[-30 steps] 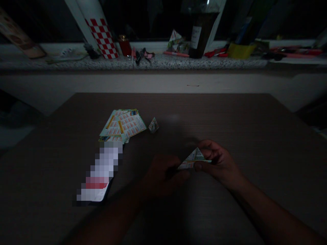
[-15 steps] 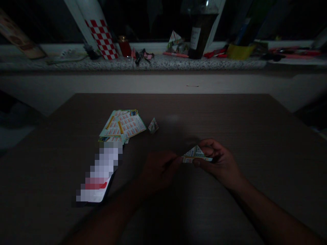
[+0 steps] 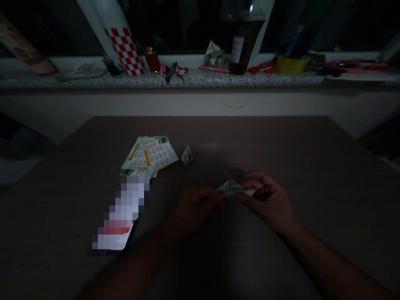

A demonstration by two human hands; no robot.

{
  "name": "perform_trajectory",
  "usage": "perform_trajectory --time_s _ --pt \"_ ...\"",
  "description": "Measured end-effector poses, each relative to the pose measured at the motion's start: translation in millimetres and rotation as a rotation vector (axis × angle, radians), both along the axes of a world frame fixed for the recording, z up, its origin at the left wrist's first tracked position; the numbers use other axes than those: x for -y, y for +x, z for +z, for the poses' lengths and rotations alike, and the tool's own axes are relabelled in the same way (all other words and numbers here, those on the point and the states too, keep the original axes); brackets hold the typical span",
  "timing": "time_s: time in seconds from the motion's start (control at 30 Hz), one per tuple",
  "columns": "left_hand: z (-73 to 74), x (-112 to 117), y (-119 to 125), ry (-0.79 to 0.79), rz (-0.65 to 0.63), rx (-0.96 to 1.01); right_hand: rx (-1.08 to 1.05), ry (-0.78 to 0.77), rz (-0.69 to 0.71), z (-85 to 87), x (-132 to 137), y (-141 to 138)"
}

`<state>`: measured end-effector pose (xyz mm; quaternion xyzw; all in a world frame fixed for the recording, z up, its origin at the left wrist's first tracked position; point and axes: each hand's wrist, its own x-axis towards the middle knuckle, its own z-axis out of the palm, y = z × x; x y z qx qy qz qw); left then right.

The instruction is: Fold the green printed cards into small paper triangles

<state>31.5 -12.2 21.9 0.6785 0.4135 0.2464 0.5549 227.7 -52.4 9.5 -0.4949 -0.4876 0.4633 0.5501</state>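
Note:
Between my hands is a small printed paper (image 3: 231, 186), folded to a triangle with a strip along its lower edge. My left hand (image 3: 196, 208) pinches its left corner between thumb and fingers. On the right side, my right hand (image 3: 269, 199) grips it with the thumb in front and fingers behind. Beyond my left hand, a small folded paper piece (image 3: 187, 155) rests on the table. To its left lies a loose stack of printed paper slips (image 3: 159, 154), showing rows of orange and white boxes.
A phone (image 3: 125, 216) with a blurred-out screen lies left of my hands on the brown table (image 3: 296, 146). Along the speckled windowsill (image 3: 187, 82) stand a red-and-white checkered bottle (image 3: 126, 50), a dark bottle (image 3: 242, 48), a red jar (image 3: 152, 61) and a yellow container (image 3: 292, 65).
The folded paper has shifted a little left and its triangle looks flatter, tilted away. My left fingers have moved farther along its left end. The stack and phone stay put.

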Motion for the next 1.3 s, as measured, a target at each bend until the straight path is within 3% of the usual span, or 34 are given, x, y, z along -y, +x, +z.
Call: perform_trajectory --time_s 0.13,0.3,0.6,0.87,1.07,1.3 --pt "-0.9 -1 -1 -0.109 -0.005 0.047 0.016 0.006 -0.050 -2.7 -1 2" --pt "-4.1 -1 0 -0.074 -0.056 0.022 0.083 0.061 0.028 -12.8 1 -3" --pt "-7.0 0 7 -0.212 0.084 0.161 0.528 0.476 -0.042 -4.6 0 4" --pt "-5.3 2 7 -0.185 0.098 0.251 0.509 0.438 0.045 -5.8 0 3" --pt "-9.2 2 5 -0.142 0.071 0.211 0.464 0.413 0.049 -4.7 -1 0" --pt "-10.2 3 6 -0.152 0.025 0.212 0.548 0.383 0.103 0.3 3 0"
